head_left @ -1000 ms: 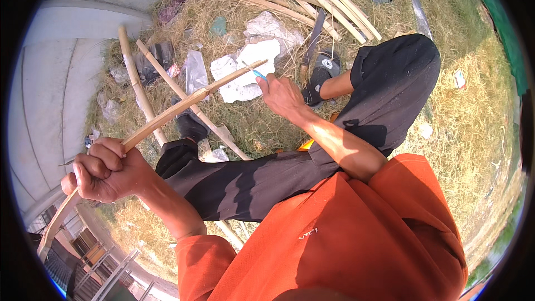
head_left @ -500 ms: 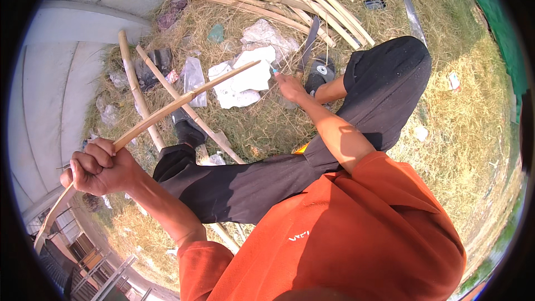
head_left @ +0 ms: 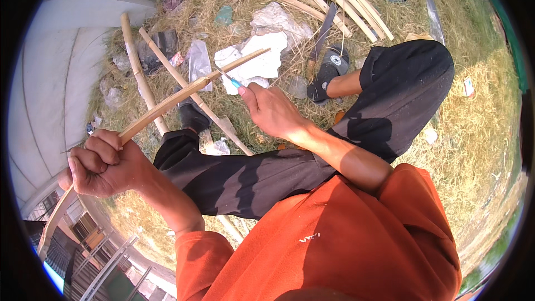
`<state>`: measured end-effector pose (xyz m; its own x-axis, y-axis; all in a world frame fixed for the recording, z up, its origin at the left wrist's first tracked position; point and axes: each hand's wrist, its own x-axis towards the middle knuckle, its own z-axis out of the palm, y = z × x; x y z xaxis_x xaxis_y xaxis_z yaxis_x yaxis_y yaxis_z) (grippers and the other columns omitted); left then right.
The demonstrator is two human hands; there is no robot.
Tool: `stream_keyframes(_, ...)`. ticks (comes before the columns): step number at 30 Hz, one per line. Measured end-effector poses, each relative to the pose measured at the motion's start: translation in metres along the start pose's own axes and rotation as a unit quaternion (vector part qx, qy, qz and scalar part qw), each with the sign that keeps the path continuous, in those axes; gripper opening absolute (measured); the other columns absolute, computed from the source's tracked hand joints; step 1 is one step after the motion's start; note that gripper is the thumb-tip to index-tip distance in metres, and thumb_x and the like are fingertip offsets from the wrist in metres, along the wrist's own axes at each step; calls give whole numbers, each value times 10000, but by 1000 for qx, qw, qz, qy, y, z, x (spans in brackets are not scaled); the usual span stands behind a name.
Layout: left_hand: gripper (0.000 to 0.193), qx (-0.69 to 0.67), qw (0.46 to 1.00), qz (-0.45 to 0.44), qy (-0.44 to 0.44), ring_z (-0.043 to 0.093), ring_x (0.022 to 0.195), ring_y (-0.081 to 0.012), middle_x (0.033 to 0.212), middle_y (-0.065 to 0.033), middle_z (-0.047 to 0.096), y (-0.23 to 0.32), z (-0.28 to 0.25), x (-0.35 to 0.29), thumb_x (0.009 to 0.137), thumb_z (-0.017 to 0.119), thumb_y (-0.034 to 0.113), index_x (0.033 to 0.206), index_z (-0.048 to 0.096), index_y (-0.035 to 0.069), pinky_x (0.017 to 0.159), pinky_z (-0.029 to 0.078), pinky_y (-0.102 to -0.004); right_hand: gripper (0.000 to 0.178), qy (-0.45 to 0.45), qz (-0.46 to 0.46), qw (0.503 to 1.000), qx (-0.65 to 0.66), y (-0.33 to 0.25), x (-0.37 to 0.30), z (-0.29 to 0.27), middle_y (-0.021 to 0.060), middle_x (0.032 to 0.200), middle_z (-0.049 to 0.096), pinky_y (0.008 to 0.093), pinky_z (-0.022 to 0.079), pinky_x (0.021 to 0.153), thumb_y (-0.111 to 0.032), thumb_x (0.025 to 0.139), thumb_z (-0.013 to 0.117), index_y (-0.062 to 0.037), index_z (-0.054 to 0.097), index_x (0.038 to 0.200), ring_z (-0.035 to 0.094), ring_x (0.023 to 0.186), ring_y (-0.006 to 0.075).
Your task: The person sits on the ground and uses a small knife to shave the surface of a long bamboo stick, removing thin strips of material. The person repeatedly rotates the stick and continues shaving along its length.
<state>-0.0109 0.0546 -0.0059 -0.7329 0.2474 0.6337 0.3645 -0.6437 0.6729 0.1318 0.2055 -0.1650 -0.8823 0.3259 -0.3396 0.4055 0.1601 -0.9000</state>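
My left hand [head_left: 103, 164] is closed in a fist around a long bamboo strip [head_left: 167, 107]. The strip slants up and to the right, and its tail runs out below the fist toward the lower left. In my right hand [head_left: 274, 110] is a small knife [head_left: 236, 82] with a blue handle. Its thin blade points up and left, close to the strip's far part; whether the edge touches the strip I cannot tell. Beneath the strip's far end, a crumpled white sheet [head_left: 259, 58] lies on the dry grass.
A heap of bamboo strips [head_left: 365, 8] lies at the far side. Beside my right shoe [head_left: 334, 67] rests a machete [head_left: 323, 33]; farther right is a long metal blade [head_left: 432, 11]. Two poles [head_left: 137, 69] and a clear plastic bag [head_left: 198, 61] lie near the pale wall [head_left: 50, 78].
My right hand with the knife has moved left and nearer, from beyond the strip's tip to alongside the strip. My left hand keeps its grip. The view has shifted slightly.
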Motion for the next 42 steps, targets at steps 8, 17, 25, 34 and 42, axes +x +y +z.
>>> stream_keyframes(8, 272, -34, 989, -2, -143, 241, 348, -49, 458, 68, 238, -4, 12, -3, 825, 454, 77, 631, 300, 189, 367, 208, -220, 410, 3, -96, 994, 49, -14, -6, -19, 239, 608, 494, 495, 366, 596, -343, 996, 366, 4, 539, 864, 517, 620, 450)
stream_keyframes(17, 275, -23, 991, -8, -132, 239, 351, -51, 457, 71, 240, -2, 7, -2, 817, 450, 74, 617, 304, 194, 386, 234, -219, 430, 4, -28, 997, -79, 12, 6, -1, 256, 565, 529, 531, 417, 575, -332, 998, 357, 17, 572, 869, 547, 567, 454)
stream_keyframes(25, 256, -15, 996, -28, -88, 204, 366, -67, 471, 62, 230, 3, 3, -4, 824, 448, 80, 617, 351, 195, 392, 198, -238, 492, 54, -81, 995, -11, 30, 10, 8, 261, 545, 492, 511, 394, 518, -382, 992, 363, 27, 562, 805, 491, 492, 452)
stream_keyframes(34, 248, 27, 999, -11, -35, 185, 373, -79, 502, 45, 215, 1, -5, 1, 871, 418, 68, 648, 409, 176, 375, 194, -254, 479, -198, 216, 753, 589, 26, 16, 5, -44, 510, 356, 258, 331, 374, -498, 987, 313, -90, 446, 773, 364, 365, 86)
stream_keyframes(42, 228, -13, 999, -2, -43, 189, 365, -75, 504, 41, 218, -2, 0, 1, 863, 418, 48, 672, 412, 172, 361, 205, -254, 449, -355, 190, 576, 711, 6, 5, 0, -71, 474, 320, 222, 318, 320, -480, 989, 334, -106, 434, 762, 340, 316, 55)
